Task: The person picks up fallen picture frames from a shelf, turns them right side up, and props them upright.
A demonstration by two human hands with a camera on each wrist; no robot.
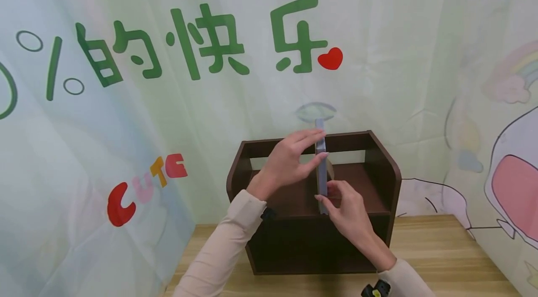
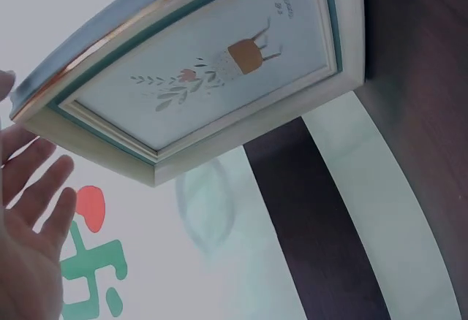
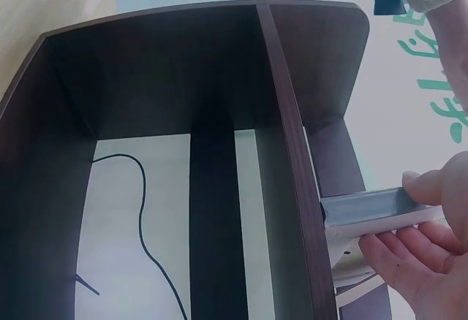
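Observation:
A picture frame (image 1: pixel 322 175) stands upright, edge-on to the head view, on the upper board of a dark brown wooden shelf (image 1: pixel 311 245). The left wrist view shows its pale front, with a flower-and-pot picture (image 2: pixel 205 71) inside a cream and teal border. My left hand (image 1: pixel 290 157) holds the frame's upper part, thumb on the near edge and fingers toward the top. Lower down, my right hand (image 1: pixel 346 213) pinches the near edge between thumb and fingers. In the right wrist view, the frame's bottom end (image 3: pixel 369 207) meets the shelf board.
The shelf's side panel (image 1: pixel 384 171) rises right of my hands, and a back rail (image 1: pixel 346 141) runs behind. Below is an open compartment, through which a black cable-like line (image 3: pixel 141 210) shows. A wood-grain table (image 1: pixel 437 255) carries the shelf; a printed curtain (image 1: pixel 391 54) hangs behind.

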